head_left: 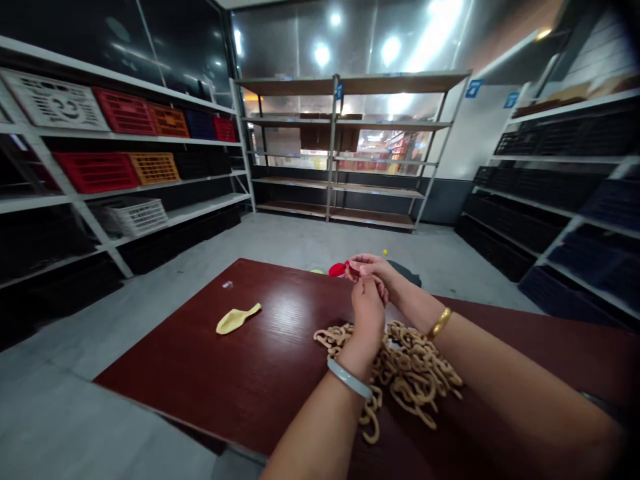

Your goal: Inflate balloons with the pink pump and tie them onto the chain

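Note:
A small red balloon (337, 270), limp and flat, sticks out to the left of my fingertips above the far edge of the table. My right hand (376, 265), gold bangle on the wrist, pinches its near end. Just below and touching it is my left hand (369, 297), with a pale bangle; its fingers are curled closed, and what they hold is hidden. Beneath my wrists lies a heap of tan, curled, hook-like pieces (415, 367). To the left, a deflated pale yellow balloon (237, 320) rests flat on the dark red table (190, 360).
A small clear scrap (227, 285) lies near the table's far left corner. Shelves with coloured crates (97, 172) line the left wall, and a metal rack (330, 153) stands at the back. Dark crates (530, 227) fill shelves on the right. A tiny yellow thing (385, 252) is on the floor.

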{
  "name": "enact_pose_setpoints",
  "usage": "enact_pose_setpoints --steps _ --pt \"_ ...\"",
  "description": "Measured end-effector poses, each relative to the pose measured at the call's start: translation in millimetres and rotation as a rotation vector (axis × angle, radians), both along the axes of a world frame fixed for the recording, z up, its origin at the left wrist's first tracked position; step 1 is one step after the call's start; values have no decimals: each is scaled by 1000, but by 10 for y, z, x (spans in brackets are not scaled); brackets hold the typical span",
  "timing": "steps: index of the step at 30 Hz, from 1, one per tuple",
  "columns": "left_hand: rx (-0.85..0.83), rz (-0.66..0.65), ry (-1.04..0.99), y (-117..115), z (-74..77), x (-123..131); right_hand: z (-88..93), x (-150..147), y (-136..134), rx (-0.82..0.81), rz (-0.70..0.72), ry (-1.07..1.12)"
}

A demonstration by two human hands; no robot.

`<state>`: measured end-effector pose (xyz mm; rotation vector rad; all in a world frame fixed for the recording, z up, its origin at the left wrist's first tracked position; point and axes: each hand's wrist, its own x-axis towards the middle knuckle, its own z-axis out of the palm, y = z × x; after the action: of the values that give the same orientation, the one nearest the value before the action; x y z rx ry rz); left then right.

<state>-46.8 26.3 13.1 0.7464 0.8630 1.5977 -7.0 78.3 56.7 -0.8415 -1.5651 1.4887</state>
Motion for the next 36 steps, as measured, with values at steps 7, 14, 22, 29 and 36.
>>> enact_pose_setpoints --steps 7,14,22,29,36 --pt "-106 -240 -11 -66 -152 310 -189 877 -212 224 -242 -238" --pt "-186 -352 -304 -251 -164 500 -377 1194 -623 554 -526 -501" --pt "-136 -278 -360 -173 -88 343 -492 1994 -936 682 -589 -988" --pt "-216 -256 -542 -100 -43 250 -852 2708 -979 334 -521 -1534" --pt "-160 -164 -614 82 -105 10 -431 2130 -898 657 -662 -1464"
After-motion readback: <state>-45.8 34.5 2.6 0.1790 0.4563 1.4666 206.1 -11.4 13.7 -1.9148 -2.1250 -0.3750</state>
